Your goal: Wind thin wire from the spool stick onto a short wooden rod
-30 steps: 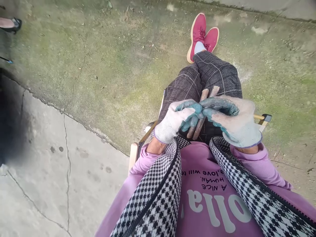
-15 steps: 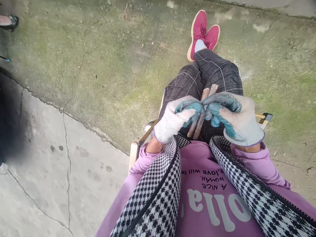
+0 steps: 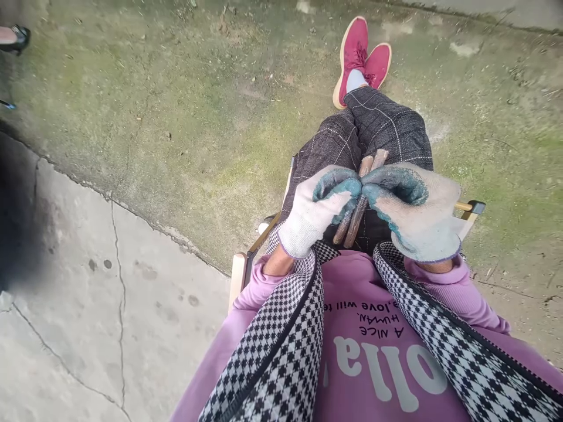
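Note:
My left hand (image 3: pixel 323 202), in a white work glove with a blue-green coated palm, is closed in a pinch above my lap. My right hand (image 3: pixel 411 202), gloved the same way, pinches from the other side, and the fingertips of both meet. Whatever sits between them is too small or too hidden to make out. Right beneath the fingertips, two brown stick-like pieces (image 3: pixel 354 224) lie side by side on my lap, their middles covered by the gloves. Their upper ends show past the fingers.
I sit in a folding chair, its armrest (image 3: pixel 238 275) at my left and another armrest end (image 3: pixel 476 207) at my right. My crossed legs end in red shoes (image 3: pixel 355 50) on mossy ground. Cracked concrete (image 3: pixel 153 305) lies at left. Another person's foot (image 3: pixel 17 38) shows at the far left.
My right hand has turned slightly and drawn its fingers together into a pinch against the left fingertips. My left hand has shifted only a little. The brown pieces stay where they were.

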Available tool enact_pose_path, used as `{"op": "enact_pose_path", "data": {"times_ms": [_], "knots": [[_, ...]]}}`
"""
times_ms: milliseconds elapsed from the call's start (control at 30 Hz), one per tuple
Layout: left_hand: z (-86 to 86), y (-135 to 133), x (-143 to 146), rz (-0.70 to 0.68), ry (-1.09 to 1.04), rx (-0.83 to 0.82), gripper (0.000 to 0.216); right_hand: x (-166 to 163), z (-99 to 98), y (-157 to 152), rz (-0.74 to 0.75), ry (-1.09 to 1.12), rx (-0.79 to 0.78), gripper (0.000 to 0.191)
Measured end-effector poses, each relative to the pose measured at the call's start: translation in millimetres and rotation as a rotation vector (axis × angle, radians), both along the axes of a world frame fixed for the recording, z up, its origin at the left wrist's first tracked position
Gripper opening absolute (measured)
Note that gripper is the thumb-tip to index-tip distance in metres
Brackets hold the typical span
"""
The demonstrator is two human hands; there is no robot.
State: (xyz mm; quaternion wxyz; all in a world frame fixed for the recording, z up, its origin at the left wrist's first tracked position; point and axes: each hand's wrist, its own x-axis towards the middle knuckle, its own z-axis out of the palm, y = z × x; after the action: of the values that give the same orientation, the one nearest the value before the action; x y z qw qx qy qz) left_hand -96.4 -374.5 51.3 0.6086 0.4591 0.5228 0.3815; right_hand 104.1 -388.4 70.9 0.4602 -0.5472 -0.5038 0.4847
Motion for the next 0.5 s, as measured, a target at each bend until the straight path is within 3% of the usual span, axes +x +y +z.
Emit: {"op": "enact_pose_path", "data": {"times_ms": [100, 233, 367, 500], "knots": [[-3.1, 0, -1, -0.001, 0.050, 0.041, 0.039, 0, 5.4, 5, -0.026, 0.147, -0.125, 0.013], [-3.4, 2, -5, -0.093, 0.087, 0.112, 0.041, 4, 4.1, 13, 0.009, 0.309, -0.276, 0.036], [-2.6, 3, -8, -0.161, 0.169, 0.167, 0.043, 9, 4.5, 19, 0.108, 0.266, -0.315, 0.051], [-2.0, 4, -12, -0.236, 0.203, 0.216, 0.045, 17, 6.2, 28, 0.191, 0.156, -0.253, 0.059]]}}
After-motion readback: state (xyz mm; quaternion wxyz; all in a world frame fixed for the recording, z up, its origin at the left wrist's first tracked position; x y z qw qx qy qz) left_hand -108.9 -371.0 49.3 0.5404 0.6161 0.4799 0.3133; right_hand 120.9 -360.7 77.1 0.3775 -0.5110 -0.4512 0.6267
